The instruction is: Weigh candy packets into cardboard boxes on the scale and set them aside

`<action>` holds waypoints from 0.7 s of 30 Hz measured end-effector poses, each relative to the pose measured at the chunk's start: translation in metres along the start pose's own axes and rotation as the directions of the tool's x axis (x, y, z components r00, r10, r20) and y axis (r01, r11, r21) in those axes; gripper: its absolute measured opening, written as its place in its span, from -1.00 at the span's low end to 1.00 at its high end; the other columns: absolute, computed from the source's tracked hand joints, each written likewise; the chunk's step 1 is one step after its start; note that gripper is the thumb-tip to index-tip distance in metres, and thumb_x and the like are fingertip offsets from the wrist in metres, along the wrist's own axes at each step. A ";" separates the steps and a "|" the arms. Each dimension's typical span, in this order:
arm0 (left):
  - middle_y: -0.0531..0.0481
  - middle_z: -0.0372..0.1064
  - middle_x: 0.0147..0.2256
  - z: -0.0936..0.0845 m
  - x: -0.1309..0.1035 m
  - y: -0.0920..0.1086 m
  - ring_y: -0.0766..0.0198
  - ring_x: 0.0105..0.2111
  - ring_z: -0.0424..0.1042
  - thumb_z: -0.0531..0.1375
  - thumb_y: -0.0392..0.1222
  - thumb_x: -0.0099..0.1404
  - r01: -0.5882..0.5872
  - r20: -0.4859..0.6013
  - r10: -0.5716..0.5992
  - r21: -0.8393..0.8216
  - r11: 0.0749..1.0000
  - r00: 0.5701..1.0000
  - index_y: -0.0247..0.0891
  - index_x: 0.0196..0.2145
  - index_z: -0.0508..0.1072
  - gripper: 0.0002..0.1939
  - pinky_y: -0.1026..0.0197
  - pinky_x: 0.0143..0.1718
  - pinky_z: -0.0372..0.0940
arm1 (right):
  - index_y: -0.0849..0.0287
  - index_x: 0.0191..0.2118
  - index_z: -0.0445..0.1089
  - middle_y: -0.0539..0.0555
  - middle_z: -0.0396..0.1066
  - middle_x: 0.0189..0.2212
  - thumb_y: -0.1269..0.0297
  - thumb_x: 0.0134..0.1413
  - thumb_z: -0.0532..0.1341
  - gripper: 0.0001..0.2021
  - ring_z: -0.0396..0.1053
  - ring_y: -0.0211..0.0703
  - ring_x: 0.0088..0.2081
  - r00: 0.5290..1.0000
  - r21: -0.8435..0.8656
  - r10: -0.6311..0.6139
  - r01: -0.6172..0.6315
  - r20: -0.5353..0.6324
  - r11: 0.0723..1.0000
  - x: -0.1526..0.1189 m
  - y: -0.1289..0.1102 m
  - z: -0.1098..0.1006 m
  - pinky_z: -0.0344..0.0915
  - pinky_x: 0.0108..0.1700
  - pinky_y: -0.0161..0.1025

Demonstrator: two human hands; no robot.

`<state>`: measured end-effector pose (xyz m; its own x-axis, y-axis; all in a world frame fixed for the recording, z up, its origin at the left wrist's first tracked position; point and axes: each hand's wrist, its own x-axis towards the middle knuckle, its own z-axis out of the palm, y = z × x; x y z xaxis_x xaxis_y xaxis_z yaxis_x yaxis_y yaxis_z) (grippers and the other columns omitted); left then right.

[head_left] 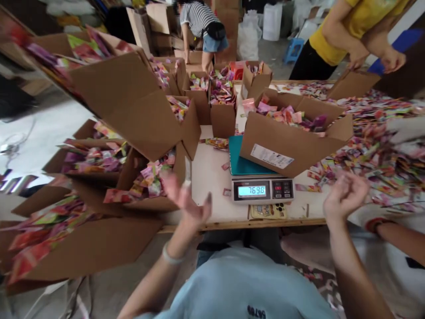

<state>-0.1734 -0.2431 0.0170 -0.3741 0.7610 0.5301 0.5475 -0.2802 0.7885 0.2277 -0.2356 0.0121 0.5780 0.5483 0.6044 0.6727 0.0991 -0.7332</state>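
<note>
My left hand [187, 201], somewhat blurred, is raised in front of the open boxes on the left, palm up with its fingers apart. My right hand [345, 197] is over the table's front right, its fingers curled together; whether anything is inside them is hidden. Between my hands stands a digital scale [262, 189] with a lit display and a teal top. A cardboard box [295, 141] of small colourful packets [288, 116] rests tilted on that top, a white label on its front. Neither hand touches this box. Partly under the scale lies a yellow phone case [268, 211].
Packet-filled boxes crowd the left, including a large tilted box [122, 97]; more boxes [222, 115] stand behind. Loose packets [385, 164] cover the table's right side. A person in yellow [352, 35] handles a box; another in stripes [199, 20] bends behind. Another person's arm [398, 235] enters at right.
</note>
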 end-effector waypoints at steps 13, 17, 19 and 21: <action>-0.41 -0.16 0.53 0.035 -0.111 -0.093 -0.21 0.58 -0.23 0.14 -0.07 0.53 -0.122 0.429 -0.017 0.295 0.948 0.903 -0.15 0.50 0.06 -0.32 -0.44 0.51 -0.10 | 0.25 0.50 0.13 0.45 -0.16 0.53 -0.22 0.30 0.10 -0.15 -0.23 0.59 0.52 0.735 -0.574 0.303 0.141 0.607 0.807 -0.005 0.180 0.041 -0.11 0.41 0.55; -0.38 -0.14 0.53 0.037 -0.110 -0.094 -0.20 0.58 -0.22 0.15 -0.08 0.52 -0.073 0.409 -0.055 0.291 0.954 0.911 -0.14 0.48 0.11 -0.34 -0.45 0.51 -0.10 | 0.14 0.42 0.32 0.38 -0.04 0.50 -0.11 0.44 -0.02 -0.36 -0.12 0.55 0.48 0.747 -0.685 0.400 0.101 0.531 0.721 0.010 0.180 0.065 -0.06 0.38 0.48; -0.36 -0.13 0.53 0.038 -0.110 -0.094 -0.19 0.58 -0.21 0.16 -0.09 0.51 -0.077 0.401 -0.047 0.287 0.955 0.915 -0.13 0.47 0.13 -0.35 -0.45 0.51 -0.10 | 0.25 0.43 0.29 0.47 0.06 0.43 -0.02 0.46 -0.02 -0.37 -0.01 0.47 0.43 0.809 -0.702 0.371 0.071 0.456 0.708 0.017 0.182 0.066 0.01 0.37 0.38; -0.36 -0.12 0.53 0.038 -0.110 -0.094 -0.19 0.58 -0.21 0.16 -0.09 0.51 -0.088 0.405 -0.037 0.286 0.954 0.914 -0.13 0.47 0.14 -0.36 -0.45 0.51 -0.09 | 0.34 0.50 0.13 0.58 0.04 0.41 -0.03 0.43 0.02 -0.29 0.04 0.47 0.40 0.851 -0.725 0.378 0.004 0.364 0.689 0.024 0.186 0.062 0.10 0.31 0.34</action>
<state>-0.1548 -0.2781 -0.1276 -0.0590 0.9424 0.3292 0.7694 -0.1672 0.6165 0.3379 -0.1525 -0.1285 0.5781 0.8065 0.1240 0.8005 -0.5312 -0.2773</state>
